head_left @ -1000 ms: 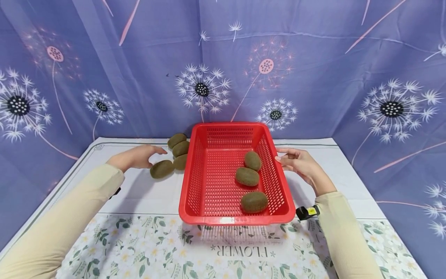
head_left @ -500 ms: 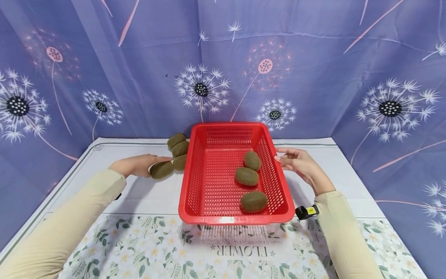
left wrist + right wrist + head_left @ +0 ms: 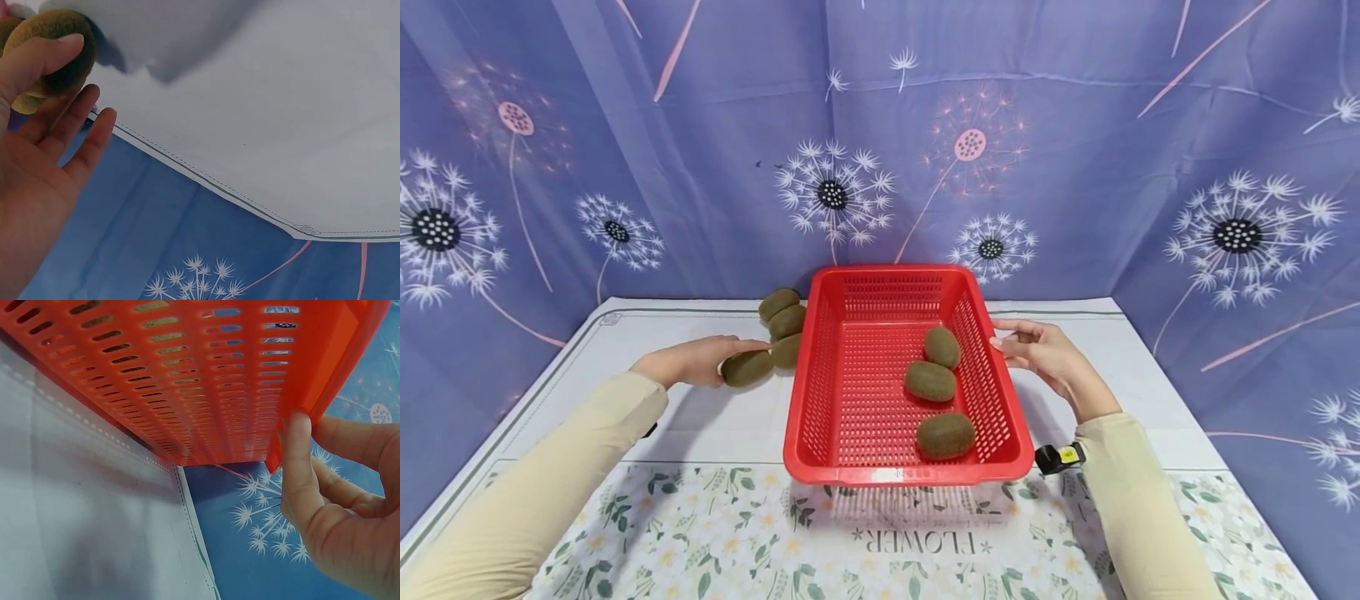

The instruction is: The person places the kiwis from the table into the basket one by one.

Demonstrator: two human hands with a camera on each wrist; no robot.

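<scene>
Apparently at pick-up: pinching a kiwi [image 3: 748, 369] with the left hand [image 3: 692, 362] on the table [image 3: 700, 323], left of the red basket [image 3: 850, 474], and gripping that basket with the right hand [image 3: 1051, 362]. Next, probably lift clear and lower inside.

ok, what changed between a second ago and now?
Left grip came down and toward the wearer, and now holds the leftmost loose kiwi, which hasn't visibly shifted. Unchanged: right grip on the rim of the red basket, three kiwis inside, three other loose kiwis outside.
</scene>
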